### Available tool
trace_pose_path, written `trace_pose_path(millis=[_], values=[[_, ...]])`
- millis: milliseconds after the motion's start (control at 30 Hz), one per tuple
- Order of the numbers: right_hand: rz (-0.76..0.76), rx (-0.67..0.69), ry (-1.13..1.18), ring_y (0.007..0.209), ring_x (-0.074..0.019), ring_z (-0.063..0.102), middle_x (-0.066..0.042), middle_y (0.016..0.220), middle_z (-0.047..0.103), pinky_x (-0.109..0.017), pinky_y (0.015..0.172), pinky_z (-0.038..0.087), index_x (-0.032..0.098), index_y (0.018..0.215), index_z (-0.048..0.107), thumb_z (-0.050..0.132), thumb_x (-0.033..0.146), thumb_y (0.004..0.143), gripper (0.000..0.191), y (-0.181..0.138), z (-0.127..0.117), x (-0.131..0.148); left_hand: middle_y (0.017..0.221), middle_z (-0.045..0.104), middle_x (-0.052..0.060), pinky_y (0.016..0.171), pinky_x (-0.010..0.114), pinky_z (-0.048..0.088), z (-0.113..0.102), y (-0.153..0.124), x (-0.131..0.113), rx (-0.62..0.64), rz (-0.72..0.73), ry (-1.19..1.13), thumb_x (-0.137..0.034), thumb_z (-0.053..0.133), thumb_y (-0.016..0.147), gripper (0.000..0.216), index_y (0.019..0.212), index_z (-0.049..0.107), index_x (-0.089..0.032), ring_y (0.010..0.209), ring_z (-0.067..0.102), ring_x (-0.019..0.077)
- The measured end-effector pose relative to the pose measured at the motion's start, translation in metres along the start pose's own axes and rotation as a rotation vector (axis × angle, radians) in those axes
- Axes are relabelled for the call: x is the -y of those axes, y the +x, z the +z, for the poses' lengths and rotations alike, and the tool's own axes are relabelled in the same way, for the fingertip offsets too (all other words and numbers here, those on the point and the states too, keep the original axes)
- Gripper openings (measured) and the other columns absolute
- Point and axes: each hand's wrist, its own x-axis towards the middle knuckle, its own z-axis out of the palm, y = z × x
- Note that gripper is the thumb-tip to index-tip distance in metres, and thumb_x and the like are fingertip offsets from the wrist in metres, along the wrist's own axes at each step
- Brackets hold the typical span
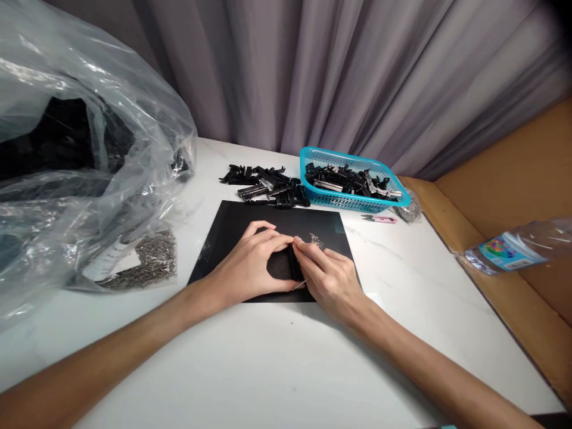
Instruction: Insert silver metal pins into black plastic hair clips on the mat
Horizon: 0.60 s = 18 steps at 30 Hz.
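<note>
Over a black mat (223, 238), both my hands meet at a small dark plastic piece (294, 265). My left hand (250, 262) grips it between thumb and fingers, at its top and bottom ends. My right hand (328, 277) is closed against its right side, with fingertips touching my left ones at the far end. A thin metal rod (300, 285) sticks out from under the right hand near my left thumb; how it is held is hidden. A small heap of shiny metal bits (315, 240) lies on the mat just beyond the right hand.
Loose black plastic parts (272, 186) lie beyond the mat beside a blue basket (353, 202) of similar parts. Pink thread snips (379, 219) lie right. A bag of small metal pieces (152, 259) and a large plastic bag (134, 107) fill the left. A bottle (513, 250) rests in cardboard.
</note>
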Motion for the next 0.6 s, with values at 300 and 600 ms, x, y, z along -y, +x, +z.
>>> trace_pose_path(millis=[300, 600], values=[[0.203, -0.013, 0.15, 0.095, -0.021, 0.069, -0.011, 0.115, 0.074, -0.032, 0.075, 0.058, 0.018, 0.119, 0.069, 0.051, 0.017, 0.104, 0.023, 0.004, -0.007, 0.0, 0.115, 0.078, 0.008, 0.109, 0.054, 0.045, -0.004, -0.001, -0.006, 0.019, -0.052, 0.009, -0.053, 0.086, 0.071, 0.06, 0.119, 0.073, -0.019, 0.117, 0.058, 0.0341], [0.543, -0.203, 0.292, 0.116, -0.0272, 0.054, -0.012, 0.115, 0.058, -0.049, 0.1, 0.045, 0.022, 0.101, 0.065, 0.019, 0.046, 0.112, 0.053, 0.01, -0.019, -0.027, 0.118, 0.077, 0.01, 0.104, 0.051, 0.05, -0.002, -0.006, -0.004, 0.01, -0.07, 0.008, -0.059, 0.087, 0.07, 0.072, 0.128, 0.071, -0.018, 0.12, 0.054, 0.0354]])
